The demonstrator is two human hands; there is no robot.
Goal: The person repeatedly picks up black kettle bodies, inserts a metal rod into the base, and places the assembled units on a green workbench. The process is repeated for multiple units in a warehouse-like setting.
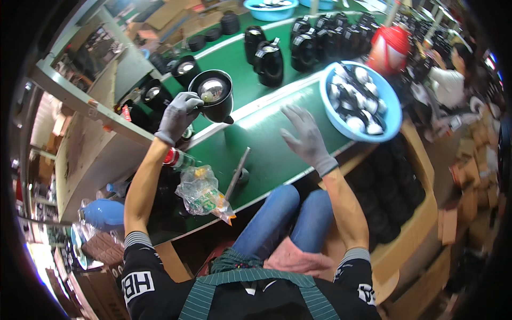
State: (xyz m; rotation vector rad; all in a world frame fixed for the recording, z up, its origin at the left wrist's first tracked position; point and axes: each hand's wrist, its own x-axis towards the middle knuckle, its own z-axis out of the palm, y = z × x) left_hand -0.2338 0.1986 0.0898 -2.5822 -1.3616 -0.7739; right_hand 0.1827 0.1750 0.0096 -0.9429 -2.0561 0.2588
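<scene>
My left hand [180, 113], in a grey glove, pinches the near rim of a black cup-shaped housing [217, 114]. Its round mouth faces up and shows a shiny metal inside. The housing is tilted a little above the green bench [266, 152]. My right hand [308, 137], gloved too, hovers over the bench with its fingers spread and nothing in them. It is nearest to a light blue basin [395, 116] filled with small black and white parts. Two similar black housings, a farther one [186, 70] and a nearer one [156, 95], stand left of the held one.
Several black units [269, 63] stand along the far green belt. A red bag [390, 49] is behind the basin. Near my left forearm are a clear plastic bag [200, 192] and a metal bar [238, 173]. A cardboard box [422, 205] of dark round parts sits at right; a person [449, 80] works beyond.
</scene>
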